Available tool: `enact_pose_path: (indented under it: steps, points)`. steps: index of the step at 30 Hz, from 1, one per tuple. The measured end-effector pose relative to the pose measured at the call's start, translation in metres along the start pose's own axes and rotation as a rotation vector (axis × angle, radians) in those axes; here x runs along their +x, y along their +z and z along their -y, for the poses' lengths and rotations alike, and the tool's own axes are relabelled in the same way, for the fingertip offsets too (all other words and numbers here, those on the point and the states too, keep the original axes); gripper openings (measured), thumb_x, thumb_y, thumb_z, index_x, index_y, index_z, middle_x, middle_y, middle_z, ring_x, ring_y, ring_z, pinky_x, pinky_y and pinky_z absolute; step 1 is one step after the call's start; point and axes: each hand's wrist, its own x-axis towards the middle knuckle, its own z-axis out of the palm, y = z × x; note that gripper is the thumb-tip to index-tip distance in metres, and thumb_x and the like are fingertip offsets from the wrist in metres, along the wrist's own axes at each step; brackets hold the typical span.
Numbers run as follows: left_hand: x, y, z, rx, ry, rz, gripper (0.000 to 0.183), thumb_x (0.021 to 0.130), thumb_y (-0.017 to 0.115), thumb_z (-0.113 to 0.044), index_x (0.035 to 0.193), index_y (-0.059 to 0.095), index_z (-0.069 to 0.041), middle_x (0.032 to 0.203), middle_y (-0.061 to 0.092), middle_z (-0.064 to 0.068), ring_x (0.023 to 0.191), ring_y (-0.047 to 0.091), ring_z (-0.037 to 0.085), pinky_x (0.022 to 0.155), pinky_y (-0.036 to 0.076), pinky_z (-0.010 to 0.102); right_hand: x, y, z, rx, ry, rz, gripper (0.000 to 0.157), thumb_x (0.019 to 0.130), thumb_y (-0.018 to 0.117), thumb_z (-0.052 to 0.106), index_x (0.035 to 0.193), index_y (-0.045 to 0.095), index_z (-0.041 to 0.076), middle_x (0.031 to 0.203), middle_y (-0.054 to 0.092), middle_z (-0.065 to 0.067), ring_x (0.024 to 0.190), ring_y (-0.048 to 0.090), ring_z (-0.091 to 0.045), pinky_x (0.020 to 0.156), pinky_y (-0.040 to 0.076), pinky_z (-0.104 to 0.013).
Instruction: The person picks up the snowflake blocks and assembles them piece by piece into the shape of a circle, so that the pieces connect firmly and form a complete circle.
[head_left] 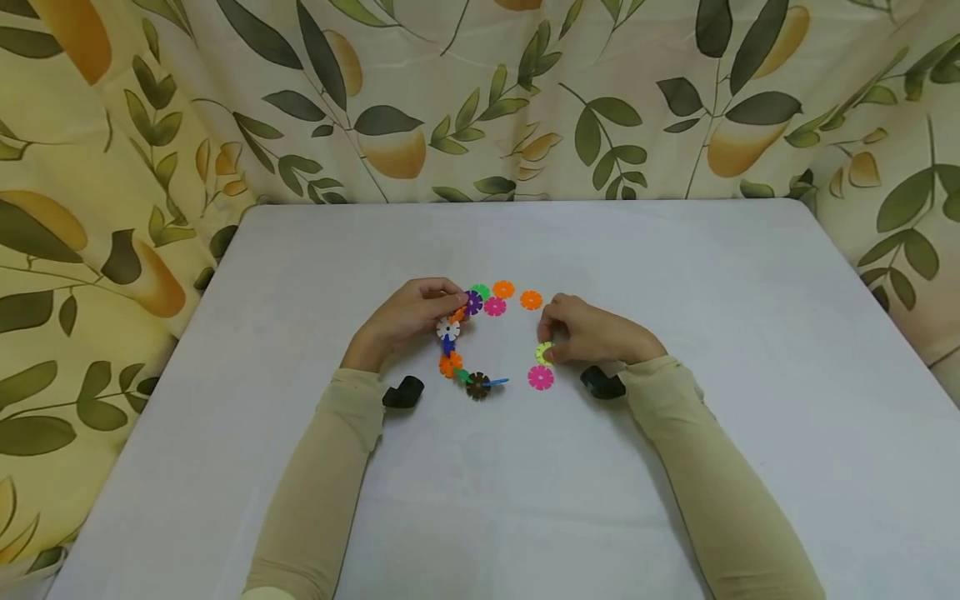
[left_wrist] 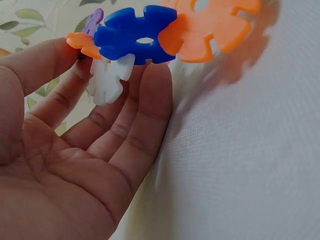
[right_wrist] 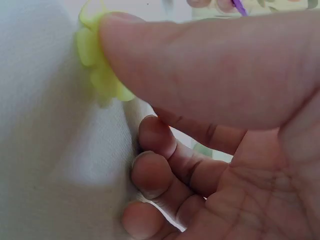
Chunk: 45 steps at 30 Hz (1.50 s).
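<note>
My left hand [head_left: 412, 314] pinches the upper end of a curved chain of interlocking plastic snowflake discs, near a purple disc [head_left: 472, 302] and an orange one [left_wrist: 84, 45]. Farther down the chain come a white disc [head_left: 447, 328], a blue disc [left_wrist: 142, 36], a larger-looking orange disc [left_wrist: 212, 31], a brown disc [head_left: 478, 385] and a light blue disc [head_left: 496, 382] seen edge-on. My right hand [head_left: 596, 329] has its thumb on a yellow disc [head_left: 543, 354], close over the table; the index fingertip is hidden behind the thumb in the right wrist view.
Loose discs lie flat on the white table [head_left: 480, 500]: a pink one [head_left: 541, 377] beside the yellow disc, and at the back a green [head_left: 481, 292], a pink [head_left: 495, 307] and two orange discs [head_left: 503, 289]. Dark wrist cameras [head_left: 403, 392] sit by both sleeves. Leaf-patterned curtains [head_left: 480, 100] hang behind.
</note>
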Motion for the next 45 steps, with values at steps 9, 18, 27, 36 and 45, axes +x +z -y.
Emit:
enact_pose_path:
  steps: [9,18,27,36,45]
  points:
    - [0.002,-0.001,0.003,0.051,0.01,0.009,0.02,0.108,0.066,-0.022,0.11,0.075,-0.004,0.097,0.063,0.003,0.082,0.052,0.017,0.067,0.045,0.025,0.001,-0.002,-0.002,0.072,0.034,-0.077,0.016,0.094,0.077,0.002,0.1,0.063,0.005,0.087,0.059,-0.006,0.085,0.055,-0.024,0.077,0.046,-0.036]
    - [0.002,0.004,-0.001,0.087,0.012,0.029,0.02,0.108,0.067,-0.02,0.112,0.075,-0.003,0.089,0.061,0.003,0.075,0.05,0.017,0.063,0.042,0.025,0.003,-0.002,0.001,0.088,0.063,-0.194,0.008,0.097,0.072,-0.001,0.102,0.073,0.005,0.087,0.067,-0.006,0.08,0.062,-0.024,0.074,0.049,-0.035]
    - [0.004,0.015,-0.003,0.171,0.036,0.081,0.018,0.107,0.067,-0.02,0.102,0.075,-0.004,0.081,0.058,0.004,0.07,0.047,0.017,0.061,0.038,0.025,0.007,0.001,0.011,0.127,0.066,-0.285,0.003,0.099,0.072,0.004,0.102,0.072,0.003,0.1,0.072,-0.01,0.093,0.066,-0.028,0.084,0.053,-0.038]
    - [0.006,0.021,-0.004,0.188,0.049,0.101,0.018,0.108,0.066,-0.019,0.101,0.072,-0.003,0.081,0.057,0.003,0.068,0.045,0.016,0.061,0.037,0.025,0.012,0.01,0.022,0.216,-0.017,-0.313,0.005,0.097,0.073,-0.001,0.096,0.07,0.002,0.099,0.073,-0.012,0.091,0.073,-0.028,0.083,0.06,-0.031]
    - [0.005,0.023,-0.004,0.192,0.062,0.103,0.019,0.108,0.065,-0.018,0.1,0.072,-0.002,0.081,0.058,0.003,0.068,0.045,0.016,0.062,0.037,0.026,0.014,0.015,0.029,0.241,-0.068,-0.31,0.008,0.097,0.073,-0.004,0.093,0.069,0.002,0.097,0.077,-0.012,0.093,0.077,-0.029,0.084,0.06,-0.029]
